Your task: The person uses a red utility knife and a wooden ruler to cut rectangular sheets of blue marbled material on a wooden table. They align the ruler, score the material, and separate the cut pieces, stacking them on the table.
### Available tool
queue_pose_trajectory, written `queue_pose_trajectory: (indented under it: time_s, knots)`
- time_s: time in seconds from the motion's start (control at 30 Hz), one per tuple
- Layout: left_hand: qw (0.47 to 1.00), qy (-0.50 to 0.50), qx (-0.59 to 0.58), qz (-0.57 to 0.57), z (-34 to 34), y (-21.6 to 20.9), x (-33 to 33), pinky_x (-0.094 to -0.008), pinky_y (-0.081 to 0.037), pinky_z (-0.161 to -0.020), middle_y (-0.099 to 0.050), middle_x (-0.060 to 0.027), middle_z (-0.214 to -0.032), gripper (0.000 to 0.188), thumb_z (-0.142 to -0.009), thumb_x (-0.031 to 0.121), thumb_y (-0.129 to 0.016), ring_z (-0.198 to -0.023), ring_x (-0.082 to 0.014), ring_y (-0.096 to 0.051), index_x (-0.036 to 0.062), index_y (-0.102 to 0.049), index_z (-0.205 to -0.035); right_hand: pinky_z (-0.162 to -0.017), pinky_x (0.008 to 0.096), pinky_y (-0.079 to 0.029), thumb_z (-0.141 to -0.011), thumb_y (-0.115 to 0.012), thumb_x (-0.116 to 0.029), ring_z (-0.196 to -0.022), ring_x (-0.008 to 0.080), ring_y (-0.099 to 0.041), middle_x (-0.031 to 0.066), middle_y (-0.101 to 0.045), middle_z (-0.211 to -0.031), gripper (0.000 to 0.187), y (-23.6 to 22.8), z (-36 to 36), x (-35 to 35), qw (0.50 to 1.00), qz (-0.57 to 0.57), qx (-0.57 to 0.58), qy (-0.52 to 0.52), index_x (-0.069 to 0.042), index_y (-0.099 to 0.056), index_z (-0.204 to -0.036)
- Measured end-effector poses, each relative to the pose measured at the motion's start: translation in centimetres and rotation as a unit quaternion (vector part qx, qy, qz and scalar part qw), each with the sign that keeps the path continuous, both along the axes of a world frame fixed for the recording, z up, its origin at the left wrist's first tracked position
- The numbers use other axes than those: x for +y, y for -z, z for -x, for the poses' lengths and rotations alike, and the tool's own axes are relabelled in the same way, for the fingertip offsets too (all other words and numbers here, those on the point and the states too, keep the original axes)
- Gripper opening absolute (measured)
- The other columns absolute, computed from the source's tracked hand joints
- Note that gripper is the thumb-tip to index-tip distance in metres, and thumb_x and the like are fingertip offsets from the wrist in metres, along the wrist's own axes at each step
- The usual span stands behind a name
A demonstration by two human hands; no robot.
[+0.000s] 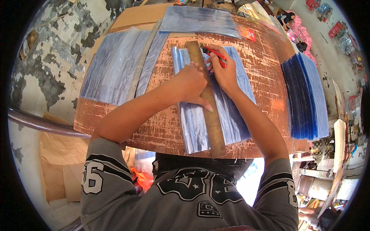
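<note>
A long brown straightedge [213,115] lies lengthwise over a stack of clear bluish plastic sheets [194,129] in front of me. My left hand [191,84] holds the straightedge down, its thumb lower on it and its curled fingers near the upper part. Closed around a red utility knife [216,56], my right hand [224,71] is beside the straightedge's right edge, close to its far end. The knife's dark tip points toward the far end of the straightedge; whether the blade touches the plastic is too small to tell.
The worn brown tabletop [162,111] carries a plastic sheet pile [115,65] at left with a grey strip [144,57] on it. Another pile [198,21] lies at the far side. A thick blue-edged stack [306,96] stands at right. A small red packet [249,34] is near the far pile.
</note>
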State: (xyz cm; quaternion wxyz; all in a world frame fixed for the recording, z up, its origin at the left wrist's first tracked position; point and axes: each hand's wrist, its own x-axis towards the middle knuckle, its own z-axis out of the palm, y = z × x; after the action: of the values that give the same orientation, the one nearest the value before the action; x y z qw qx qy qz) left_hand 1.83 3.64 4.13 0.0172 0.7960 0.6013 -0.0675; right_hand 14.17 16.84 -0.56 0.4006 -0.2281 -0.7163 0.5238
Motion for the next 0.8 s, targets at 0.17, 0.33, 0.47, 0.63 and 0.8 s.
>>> queue_pose_trajectory:
  time_s: [0.17,0.33,0.47,0.63,0.8]
  knots:
    - [1.0,0.006,-0.002,-0.02,0.2,0.3,-0.1,-0.0543,-0.048,-0.113,-0.059,-0.0506,-0.13,0.126,-0.071,0.096,-0.062,-0.13,-0.0606,-0.058,-0.0257,-0.071,-0.104,-0.074,0.032,-0.059,-0.108,-0.06,-0.013,-0.085,0.0159,-0.075,0.0117,-0.078,-0.101,0.027,-0.4,-0.2,-0.7,0.998,-0.047,-0.042,0.013,-0.006,-0.07,-0.132]
    - [1.0,0.005,0.013,-0.013,-0.1,0.0,0.0,-0.0539,-0.047,-0.115,-0.058,-0.0517,-0.133,0.127,-0.073,0.096,-0.061,-0.131,-0.0608,-0.058,-0.0261,-0.07,-0.106,-0.076,0.0371,-0.058,-0.103,-0.061,-0.012,-0.083,0.0229,-0.076,0.0174,-0.079,-0.102,0.03,-0.3,-1.0,-0.7,0.992,-0.117,-0.05,0.023,-0.005,-0.069,-0.131]
    - [0.999,0.014,0.003,-0.036,0.2,0.5,-0.2,-0.0535,-0.047,-0.115,-0.058,-0.0507,-0.133,0.127,-0.073,0.096,-0.06,-0.131,-0.059,-0.059,-0.0259,-0.07,-0.107,-0.072,0.0378,-0.056,-0.102,-0.062,-0.012,-0.075,0.0235,-0.074,0.0193,-0.077,-0.096,0.028,-1.2,-2.6,-2.1,0.99,-0.115,-0.084,0.019,-0.006,-0.07,-0.128]
    - [0.998,0.021,-0.003,-0.063,0.4,1.1,-0.1,-0.0534,-0.048,-0.112,-0.063,-0.0469,-0.128,0.124,-0.072,0.095,-0.063,-0.127,-0.0561,-0.061,-0.0246,-0.071,-0.104,-0.066,0.0363,-0.054,-0.102,-0.061,-0.011,-0.066,0.0207,-0.068,0.0191,-0.074,-0.086,0.028,-2.5,-5.1,-4.4,0.988,-0.1,-0.115,0.014,-0.005,-0.07,-0.127]
    - [0.998,0.021,-0.006,-0.061,0.3,0.6,-0.1,-0.0518,-0.051,-0.106,-0.066,-0.042,-0.118,0.121,-0.072,0.093,-0.067,-0.119,-0.0509,-0.063,-0.0242,-0.071,-0.103,-0.065,0.0348,-0.053,-0.101,-0.062,-0.009,-0.064,0.0195,-0.067,0.0172,-0.072,-0.081,0.027,-3.2,-7.9,-6.9,0.989,-0.09,-0.119,0.011,-0.005,-0.07,-0.127]
